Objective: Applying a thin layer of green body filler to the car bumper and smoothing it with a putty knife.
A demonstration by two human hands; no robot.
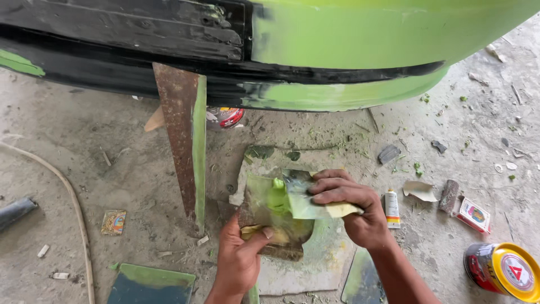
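Mixing green putty on a board
Left hand (239, 256) grips the board (275, 225); right hand (349, 208) pinches a scraper (315, 205) over it.

Bright green filler (276, 194) smears the rusty brown mixing plate (275, 225), the pale yellow spreader (315, 205) is green-stained, the body panel (360, 34) is lime green with black trim, and the can (503, 270) is red with a yellow lid.

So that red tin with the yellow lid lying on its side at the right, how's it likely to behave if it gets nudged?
The red tin lies on its side on the concrete floor, so its round body would probably roll when pushed. The floor looks gritty and littered, which may stop it soon. The yellow lid appears seated, so spilling seems unlikely, though its fill and weight cannot be told.
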